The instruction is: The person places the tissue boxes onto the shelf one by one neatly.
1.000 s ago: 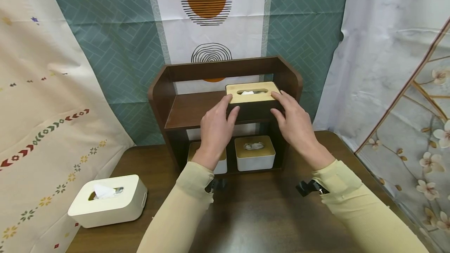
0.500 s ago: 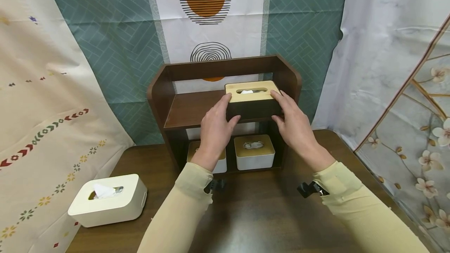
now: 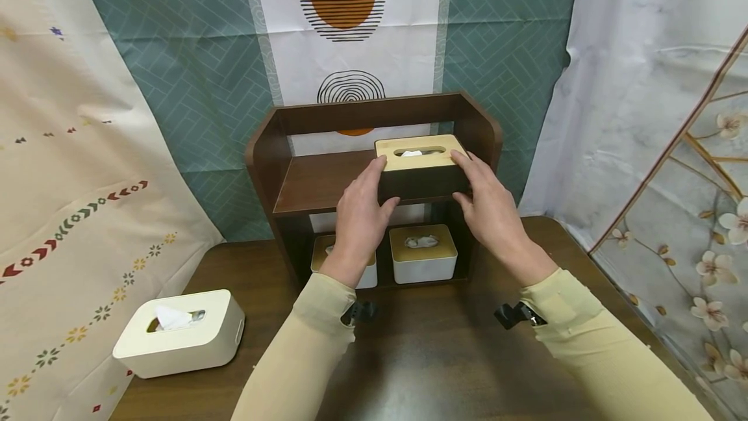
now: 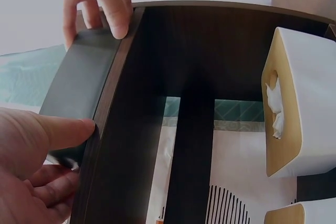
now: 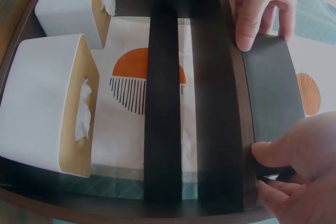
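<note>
In the head view a black tissue box (image 3: 423,182) with a pale wooden lid sits at the right of the upper shelf. A bit of tissue shows in its oval slot. My left hand (image 3: 363,213) holds its left end, fingers at the side and lid edge, thumb low on the front. At the other end my right hand (image 3: 492,206) grips it the same way, fingertips by the lid corner. Both wrist views show the dark front face of the tissue box (image 4: 84,77) close to the shelf's front edge, with each thumb near the board.
The brown wooden shelf unit (image 3: 312,180) stands at the back of the table (image 3: 432,356). Two white tissue boxes with wooden lids, one on the right (image 3: 423,268) and one partly behind my left arm (image 3: 368,276), occupy the lower tier. A cream tissue box (image 3: 181,349) lies at left.
Both thumbs have slid down the front of the black tissue box toward its lower edge. The box itself stays in nearly the same place.
</note>
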A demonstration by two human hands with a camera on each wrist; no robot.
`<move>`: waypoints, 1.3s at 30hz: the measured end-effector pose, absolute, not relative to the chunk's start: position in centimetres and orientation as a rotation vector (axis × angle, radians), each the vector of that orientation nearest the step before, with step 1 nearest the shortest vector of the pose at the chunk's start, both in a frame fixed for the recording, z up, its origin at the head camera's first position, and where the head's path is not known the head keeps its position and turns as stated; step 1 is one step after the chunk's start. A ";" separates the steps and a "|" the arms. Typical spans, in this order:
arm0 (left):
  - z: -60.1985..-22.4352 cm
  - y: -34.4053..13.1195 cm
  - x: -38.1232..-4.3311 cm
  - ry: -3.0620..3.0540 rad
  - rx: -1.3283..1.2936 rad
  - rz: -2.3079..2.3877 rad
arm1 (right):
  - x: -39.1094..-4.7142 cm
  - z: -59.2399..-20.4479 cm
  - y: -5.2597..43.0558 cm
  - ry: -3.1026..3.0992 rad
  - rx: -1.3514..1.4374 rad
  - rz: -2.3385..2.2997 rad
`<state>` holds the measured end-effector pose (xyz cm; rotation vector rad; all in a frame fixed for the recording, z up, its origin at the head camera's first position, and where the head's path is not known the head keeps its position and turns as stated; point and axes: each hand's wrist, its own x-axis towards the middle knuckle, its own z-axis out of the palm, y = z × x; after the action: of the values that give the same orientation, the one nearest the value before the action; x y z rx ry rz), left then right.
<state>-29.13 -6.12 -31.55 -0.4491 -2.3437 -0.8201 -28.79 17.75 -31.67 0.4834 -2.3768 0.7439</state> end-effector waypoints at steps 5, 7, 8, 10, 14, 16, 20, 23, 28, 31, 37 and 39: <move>-31.6 -6.1 -29.0 -2.351 -0.453 -0.825 | -28.7 -31.9 17.7 -2.373 0.480 0.744; -31.6 -6.1 -29.0 -2.354 -0.455 -0.825 | -28.6 -32.0 17.8 -2.371 0.480 0.742; -31.7 -6.1 -29.0 -2.355 -0.455 -0.824 | -28.6 -32.0 17.8 -2.370 0.479 0.742; -31.7 -6.1 -29.0 -2.355 -0.454 -0.824 | -28.6 -32.1 17.8 -2.370 0.480 0.741; -31.8 -6.0 -29.0 -2.355 -0.459 -0.827 | -28.5 -32.1 17.7 -2.374 0.470 0.741; -31.8 -5.9 -29.0 -2.361 -0.461 -0.833 | -28.3 -32.2 17.6 -2.376 0.465 0.743; -31.8 -6.0 -28.7 -2.384 -0.450 -0.840 | -27.6 -32.2 17.5 -2.365 0.462 0.743; -31.9 -6.2 -28.2 -2.392 -0.439 -0.838 | -26.9 -32.3 17.5 -2.333 0.472 0.734; -32.2 -6.9 -26.8 -2.372 -0.433 -0.819 | -25.4 -32.7 17.1 -2.238 0.541 0.688; -32.7 -7.4 -25.8 -2.349 -0.438 -0.800 | -24.5 -33.2 16.7 -2.181 0.608 0.642; -33.7 -8.7 -23.8 -2.309 -0.459 -0.710 | -22.8 -34.6 15.1 -2.146 0.730 0.594; -34.1 -9.2 -23.3 -2.303 -0.456 -0.680 | -22.4 -35.2 14.6 -2.152 0.765 0.585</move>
<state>-23.30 -9.16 -34.13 -0.4559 -2.3028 -0.6800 -22.36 14.55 -35.17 0.7646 -2.1525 0.5851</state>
